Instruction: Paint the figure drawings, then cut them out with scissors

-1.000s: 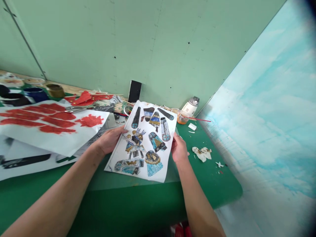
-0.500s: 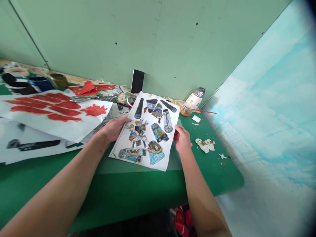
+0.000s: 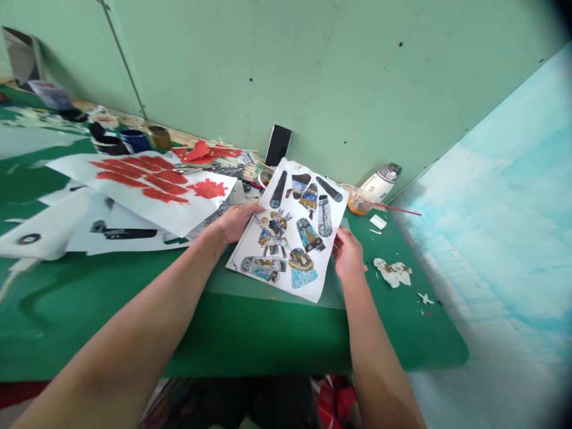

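Note:
A white sheet of paper (image 3: 292,229) with painted figure parts in blue, brown, black and gold is held up at a slant over the green table. My left hand (image 3: 239,222) grips its left edge, fingers partly hidden behind it. On the opposite edge, my right hand (image 3: 349,253) pinches the paper. Beneath the sheet lies a translucent mat (image 3: 250,292) on the tabletop. To the left, another white sheet (image 3: 201,205) bears red painted strips and a red blot, lying over further papers.
Against the green wall leans a phone (image 3: 278,145). Open paint jars (image 3: 135,141) stand at the back left. A white device with a cord (image 3: 44,229) lies at far left. On the right are a white bottle (image 3: 382,182), an orange-stained cup (image 3: 357,202) with a red stick, and paper scraps (image 3: 393,272).
The view has swung left, so everything sits further right and the white device at far left shows. Both hands keep hold of the painted sheet.

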The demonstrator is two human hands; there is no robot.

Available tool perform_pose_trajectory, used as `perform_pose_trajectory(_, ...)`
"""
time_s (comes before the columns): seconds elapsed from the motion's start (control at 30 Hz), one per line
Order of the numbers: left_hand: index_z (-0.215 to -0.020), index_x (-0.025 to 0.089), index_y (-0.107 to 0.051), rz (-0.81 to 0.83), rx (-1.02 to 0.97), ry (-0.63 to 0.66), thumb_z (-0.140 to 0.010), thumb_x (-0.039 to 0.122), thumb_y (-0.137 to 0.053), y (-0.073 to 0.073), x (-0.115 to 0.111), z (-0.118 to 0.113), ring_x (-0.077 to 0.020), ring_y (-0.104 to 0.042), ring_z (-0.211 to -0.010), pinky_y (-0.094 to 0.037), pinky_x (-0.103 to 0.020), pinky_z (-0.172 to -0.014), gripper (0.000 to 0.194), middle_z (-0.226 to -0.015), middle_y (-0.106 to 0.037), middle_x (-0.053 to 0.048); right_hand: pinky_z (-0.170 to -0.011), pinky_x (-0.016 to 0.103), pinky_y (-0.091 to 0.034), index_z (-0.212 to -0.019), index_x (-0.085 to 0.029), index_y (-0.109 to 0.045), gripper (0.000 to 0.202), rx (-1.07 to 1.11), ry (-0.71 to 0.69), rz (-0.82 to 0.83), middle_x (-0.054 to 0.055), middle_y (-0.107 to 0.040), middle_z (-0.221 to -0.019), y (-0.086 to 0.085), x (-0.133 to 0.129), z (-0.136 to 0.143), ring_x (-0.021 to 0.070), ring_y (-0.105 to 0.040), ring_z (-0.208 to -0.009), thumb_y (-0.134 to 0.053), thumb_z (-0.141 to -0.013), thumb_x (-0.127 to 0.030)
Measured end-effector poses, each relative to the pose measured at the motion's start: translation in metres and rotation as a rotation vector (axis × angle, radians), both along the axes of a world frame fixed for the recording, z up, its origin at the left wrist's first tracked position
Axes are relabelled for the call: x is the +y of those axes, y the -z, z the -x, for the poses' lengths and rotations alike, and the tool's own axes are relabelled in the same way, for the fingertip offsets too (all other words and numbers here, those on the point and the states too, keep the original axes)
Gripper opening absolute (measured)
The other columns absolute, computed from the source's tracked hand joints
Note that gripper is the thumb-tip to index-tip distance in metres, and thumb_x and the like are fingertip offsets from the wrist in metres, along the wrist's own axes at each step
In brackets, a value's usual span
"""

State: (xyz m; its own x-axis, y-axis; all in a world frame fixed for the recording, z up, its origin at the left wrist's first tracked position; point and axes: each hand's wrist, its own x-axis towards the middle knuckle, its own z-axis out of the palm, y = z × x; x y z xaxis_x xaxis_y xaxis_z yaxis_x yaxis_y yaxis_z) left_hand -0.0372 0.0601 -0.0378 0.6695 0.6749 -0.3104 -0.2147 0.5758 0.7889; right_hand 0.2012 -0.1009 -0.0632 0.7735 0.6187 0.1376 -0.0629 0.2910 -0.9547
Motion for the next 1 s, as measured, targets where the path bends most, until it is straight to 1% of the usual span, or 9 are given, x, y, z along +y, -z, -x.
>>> perform_pose_trajectory(0.13,-0.122,0.007,-0.066,0.005,-0.012,-0.003,-0.081,0.017,-0.064,0.003,0.002,0.0,-0.0289,-0.074,-0.063,-0.064,-0.04,-0.065,0.042,-0.074,-0.077,-0.012,-0.072,0.033,-0.05,-0.101,-0.019,-0.072,0.032,-0.146,0.246,-0.005,0.001,-0.069,-0.088,-0.007,-0.004,-0.001,0.02,-0.065,-0.084,-0.071,-0.073,-0.034)
perform_pose_trajectory(0.27,-0.122,0.008,-0.065,0.009,-0.016,0.012,-0.082,0.017,-0.063,0.001,0.001,-0.001,-0.0301,-0.075,-0.066,-0.064,-0.041,-0.066,0.041,-0.075,-0.077,-0.012,-0.095,0.044,-0.047,-0.09,-0.021,-0.076,0.019,-0.381,0.29,-0.06,0.007,-0.068,-0.105,-0.022,-0.016,0.014,0.0262,-0.061,-0.108,-0.069,-0.078,-0.034)
perform_pose_trajectory(0.33,-0.122,0.007,-0.065,0.012,-0.002,0.027,-0.082,0.018,-0.063,-0.001,0.0,-0.001,-0.0313,-0.076,-0.07,-0.064,-0.042,-0.067,0.041,-0.076,-0.077,-0.013,-0.105,0.048,-0.043,-0.082,-0.025,-0.079,0.014,-0.532,0.21,-0.086,0.006,-0.069,-0.109,-0.029,-0.024,0.031,0.029,-0.059,-0.117,-0.068,-0.08,-0.033)
perform_pose_trajectory(0.4,-0.121,0.008,-0.065,0.012,0.02,0.051,-0.082,0.019,-0.065,-0.003,-0.001,0.0,-0.0321,-0.076,-0.073,-0.064,-0.044,-0.07,0.041,-0.08,-0.078,-0.014,-0.109,0.055,-0.037,-0.095,-0.029,-0.08,0.024,-0.848,-0.01,-0.078,0.007,-0.066,-0.127,-0.034,-0.03,0.05,0.031,-0.054,-0.126,-0.056,-0.092,-0.031)
perform_pose_trajectory(0.47,-0.12,0.009,-0.066,0.004,0.017,0.086,-0.082,0.02,-0.065,-0.004,-0.002,0.0,-0.0324,-0.077,-0.076,-0.064,-0.046,-0.073,0.039,-0.084,-0.079,-0.015,-0.111,0.056,-0.037,-0.101,-0.031,-0.08,0.029,-1.034,-0.193,-0.114,0.005,-0.061,-0.14,-0.035,-0.034,0.067,0.0317,-0.047,-0.133,-0.051,-0.096,-0.03)
perform_pose_trajectory(0.6,-0.115,0.011,-0.069,0.002,-0.043,0.137,-0.083,0.022,-0.063,-0.005,-0.004,0.001,-0.0345,-0.077,-0.084,-0.064,-0.047,-0.076,0.034,-0.091,-0.079,-0.016,-0.113,0.056,-0.036,-0.11,-0.031,-0.077,0.031,-1.205,-0.431,-0.085,0.003,-0.055,-0.15,-0.034,-0.035,0.084,0.0325,-0.039,-0.14,-0.049,-0.099,-0.033)
perform_pose_trajectory(0.77,-0.114,0.012,-0.07,0.014,-0.053,0.12,-0.082,0.022,-0.064,-0.004,-0.003,0.0,-0.0348,-0.077,-0.083,-0.064,-0.046,-0.075,0.033,-0.09,-0.079,-0.016,-0.115,0.054,-0.034,-0.101,-0.026,-0.078,0.039,-1.262,-0.531,-0.031,0.005,-0.056,-0.15,-0.033,-0.034,0.089,0.0317,-0.036,-0.144,-0.042,-0.104,-0.038)
perform_pose_trajectory(0.87,-0.113,0.012,-0.07,0.026,-0.039,0.116,-0.083,0.02,-0.063,-0.003,-0.002,0.0,-0.0337,-0.078,-0.082,-0.064,-0.045,-0.075,0.032,-0.088,-0.079,-0.015,-0.112,0.052,-0.037,-0.098,-0.026,-0.078,0.042,-1.17,-0.468,-0.033,0.006,-0.06,-0.144,-0.031,-0.032,0.085,0.0302,-0.041,-0.138,-0.039,-0.105,-0.039)
perform_pose_trajectory(1.0,-0.111,0.011,-0.07,0.043,0.013,0.091,-0.083,0.02,-0.065,-0.003,-0.001,0.001,-0.0315,-0.078,-0.075,-0.065,-0.042,-0.07,0.03,-0.086,-0.079,-0.016,-0.106,0.048,-0.041,-0.1,-0.025,-0.077,0.038,-0.848,-0.032,-0.05,0.011,-0.069,-0.12,-0.028,-0.027,0.059,0.0276,-0.055,-0.121,-0.042,-0.103,-0.039)
